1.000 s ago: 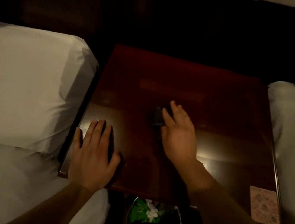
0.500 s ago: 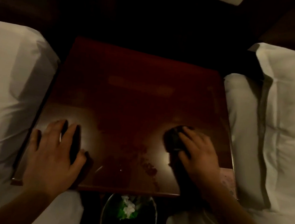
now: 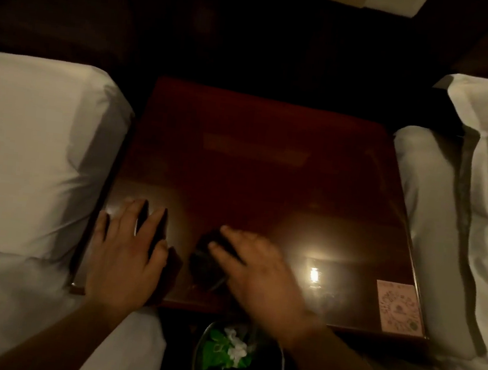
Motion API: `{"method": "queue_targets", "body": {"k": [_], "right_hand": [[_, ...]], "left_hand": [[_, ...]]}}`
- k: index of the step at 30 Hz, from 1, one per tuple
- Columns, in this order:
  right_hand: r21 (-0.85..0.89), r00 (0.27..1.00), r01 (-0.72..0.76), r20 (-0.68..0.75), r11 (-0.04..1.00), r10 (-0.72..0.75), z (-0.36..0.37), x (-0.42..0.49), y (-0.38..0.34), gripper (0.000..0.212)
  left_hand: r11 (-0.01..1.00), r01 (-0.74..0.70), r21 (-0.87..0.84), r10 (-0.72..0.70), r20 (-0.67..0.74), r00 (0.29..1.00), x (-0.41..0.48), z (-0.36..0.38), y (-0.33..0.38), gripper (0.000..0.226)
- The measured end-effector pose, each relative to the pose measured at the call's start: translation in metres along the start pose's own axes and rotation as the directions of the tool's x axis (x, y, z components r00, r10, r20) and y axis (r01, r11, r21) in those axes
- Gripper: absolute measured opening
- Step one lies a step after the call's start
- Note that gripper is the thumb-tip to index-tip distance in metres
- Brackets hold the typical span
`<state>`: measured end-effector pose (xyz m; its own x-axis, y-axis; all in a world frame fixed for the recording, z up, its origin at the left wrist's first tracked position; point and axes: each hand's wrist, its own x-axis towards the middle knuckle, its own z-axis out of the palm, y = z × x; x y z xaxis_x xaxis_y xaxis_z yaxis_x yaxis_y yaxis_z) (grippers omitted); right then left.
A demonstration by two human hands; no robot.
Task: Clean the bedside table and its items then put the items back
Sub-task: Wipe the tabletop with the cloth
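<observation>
Head view: the right hand (image 3: pixel 256 277) presses a dark wadded cloth (image 3: pixel 207 259) against the glossy tabletop (image 3: pixel 253 170), fingers curled over it and closed on the wad, which peeks out just beyond and to the left of the fingertips. The hand is blurred, so how much cloth is bunched under the palm cannot be told. Just to the left of the cloth, the left hand (image 3: pixel 125 256) lies flat with fingers spread, nothing gripped, bracing near the front left corner of the tabletop.

The step in hand looks like wiping the bare wood — the tabletop carries almost nothing else. To do it well, keep the cloth flat under the palm rather than balled, so more of it meets the surface, and work in overlapping passes from the far edge toward the near one. The lamp glare to the right of the right hand should show streaks, so it is worth checking there. The patch under the left hand will need its own pass once that hand lifts.

Well to the right of the right hand, at the front right corner, lies a pink printed card (image 3: pixel 399 307) — wipe around it or lift it. Below the near edge, between the forearms, sits a bowl with greenery and white flowers (image 3: pixel 229 353). White bedding (image 3: pixel 32 160) flanks both sides.
</observation>
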<state>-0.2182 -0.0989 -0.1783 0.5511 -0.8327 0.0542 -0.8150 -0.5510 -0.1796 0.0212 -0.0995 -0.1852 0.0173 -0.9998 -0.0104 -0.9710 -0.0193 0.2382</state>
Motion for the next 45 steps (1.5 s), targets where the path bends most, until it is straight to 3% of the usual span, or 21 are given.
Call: {"method": "queue_targets", "body": {"k": [2, 5, 7, 10, 13, 15, 17, 20, 22, 24, 25, 27, 28, 29, 31, 33, 35, 37, 40, 42, 45], "right_hand": [[0.008, 0.979, -0.196, -0.046, 0.981, 0.196, -0.006, 0.015, 0.038, 0.060], [0.094, 0.785, -0.598, -0.129, 0.796, 0.606, -0.012, 0.053, 0.079, 0.048], [0.139, 0.704, -0.681, -0.149, 0.719, 0.695, -0.012, 0.094, 0.090, 0.045], [0.124, 0.727, -0.661, -0.135, 0.740, 0.673, -0.009, 0.159, 0.087, 0.046], [0.105, 0.837, -0.523, -0.123, 0.846, 0.533, -0.001, 0.202, 0.050, 0.047], [0.073, 0.941, -0.326, -0.069, 0.942, 0.331, 0.009, 0.206, 0.004, 0.053], [0.080, 0.997, -0.082, 0.010, 0.993, 0.081, 0.019, 0.187, -0.045, 0.058], [0.159, 0.976, 0.188, 0.077, 0.969, -0.202, 0.016, 0.140, -0.066, 0.059], [0.067, 0.957, 0.275, 0.078, 0.959, -0.280, 0.008, 0.132, -0.036, 0.059], [-0.041, 0.992, 0.121, 0.052, 0.992, -0.119, 0.000, 0.142, 0.007, 0.059], [-0.061, 0.998, -0.054, 0.030, 0.997, 0.055, -0.003, 0.154, 0.025, 0.057], [0.010, 0.917, -0.393, -0.064, 0.919, 0.393, -0.009, 0.186, 0.036, 0.054], [0.031, 0.891, -0.444, -0.090, 0.896, 0.445, -0.007, 0.204, 0.028, 0.054], [0.037, 0.913, -0.396, -0.088, 0.918, 0.397, -0.003, 0.221, 0.014, 0.055], [0.028, 0.995, -0.094, 0.013, 0.995, 0.094, 0.011, 0.242, -0.026, 0.059], [0.018, 0.987, 0.127, 0.101, 0.992, -0.128, 0.018, 0.243, -0.041, 0.060], [-0.011, 0.999, 0.044, 0.027, 0.999, -0.044, 0.008, 0.232, -0.004, 0.057], [-0.033, 0.976, -0.218, -0.009, 0.975, 0.218, -0.005, 0.200, 0.047, 0.055], [0.029, 0.817, -0.566, -0.117, 0.824, 0.565, -0.022, 0.108, 0.084, 0.050], [0.034, 0.764, -0.633, -0.131, 0.774, 0.631, -0.022, 0.059, 0.055, 0.048], [0.034, 0.867, -0.491, -0.070, 0.870, 0.493, -0.002, 0.042, -0.036, 0.055]], "left_hand": [[0.992, 0.031, -0.124, -0.030, 0.006, 1.000, 0.001, -0.006, -0.001, 0.060], [0.971, 0.046, -0.234, -0.046, 0.001, 0.999, 0.009, -0.017, -0.016, 0.056], [0.977, -0.023, -0.212, 0.025, 0.006, 1.000, 0.017, -0.020, -0.032, 0.054], [0.971, -0.035, -0.238, 0.043, 0.030, 0.999, 0.024, -0.014, -0.045, 0.063], [0.964, -0.046, -0.262, 0.049, 0.007, 0.999, 0.025, -0.005, -0.047, 0.064], [0.945, -0.016, -0.327, 0.013, -0.012, 1.000, 0.022, -0.002, -0.049, 0.063], [0.899, 0.047, -0.435, -0.069, -0.035, 0.997, 0.018, -0.005, -0.049, 0.062], [0.871, 0.055, -0.489, -0.110, -0.086, 0.990, 0.013, -0.011, -0.044, 0.060], [0.901, 0.016, -0.433, -0.066, -0.100, 0.993, 0.011, -0.011, -0.043, 0.059], [0.937, -0.013, -0.349, -0.015, -0.077, 0.997, 0.012, -0.009, -0.044, 0.060], [0.955, -0.029, -0.294, 0.010, -0.066, 0.998, 0.012, -0.007, -0.045, 0.061], [0.981, -0.056, -0.187, 0.047, -0.053, 0.997, 0.014, -0.003, -0.045, 0.060], [0.986, -0.066, -0.152, 0.058, -0.060, 0.997, 0.016, -0.001, -0.044, 0.058], [0.989, -0.071, -0.130, 0.063, -0.064, 0.996, 0.018, 0.000, -0.044, 0.056], [0.993, -0.065, -0.101, 0.059, -0.053, 0.997, 0.017, -0.002, -0.044, 0.054], [0.994, -0.057, -0.098, 0.053, -0.047, 0.997, 0.017, -0.004, -0.044, 0.054], [0.987, -0.048, -0.150, 0.040, -0.056, 0.998, 0.017, -0.005, -0.043, 0.053], [0.976, -0.027, -0.217, 0.013, -0.065, 0.998, 0.019, -0.003, -0.045, 0.053], [0.964, -0.025, -0.264, 0.006, -0.075, 0.997, 0.019, -0.001, -0.047, 0.052], [0.956, -0.028, -0.293, 0.004, -0.079, 0.997, 0.018, -0.001, -0.046, 0.053], [0.901, 0.036, -0.432, -0.067, -0.056, 0.996, 0.016, -0.007, -0.042, 0.052]]}}
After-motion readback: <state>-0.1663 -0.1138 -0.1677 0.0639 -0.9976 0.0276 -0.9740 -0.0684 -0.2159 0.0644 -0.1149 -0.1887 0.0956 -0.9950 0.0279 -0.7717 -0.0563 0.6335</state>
